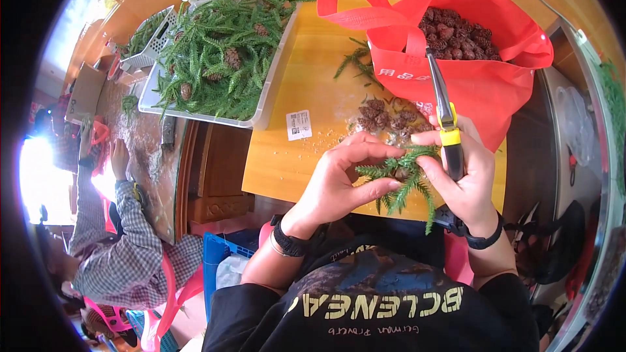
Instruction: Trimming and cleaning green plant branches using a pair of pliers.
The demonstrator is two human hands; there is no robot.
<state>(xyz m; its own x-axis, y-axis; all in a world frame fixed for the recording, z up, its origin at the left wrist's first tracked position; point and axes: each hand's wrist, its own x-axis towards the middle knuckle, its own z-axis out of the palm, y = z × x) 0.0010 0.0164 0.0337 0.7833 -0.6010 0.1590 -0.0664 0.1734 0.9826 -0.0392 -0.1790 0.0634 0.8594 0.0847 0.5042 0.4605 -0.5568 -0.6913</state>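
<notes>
In front of my chest, between both hands, is a green artificial pine sprig (415, 189). My left hand (340, 175) pinches its left side between thumb and fingers. The thumb and forefinger of my right hand (475, 176) grip the other side, and a pair of needle-nose pliers (446, 107) with yellow and black handles is tucked in that same hand, jaws pointing away from me. Something brownish shows at the sprig's middle, mostly covered by needles and fingers. Just beyond my hands lie several loose pine cones (385, 116) on the yellow table (287, 163).
A red bag (450, 88) full of pine cones (456, 32) stands at the far right. Far left, a white tray (264, 107) holds green sprigs, some with cones. A white label (298, 125) lies nearby. Another person (124, 248) sits at a separate table, left.
</notes>
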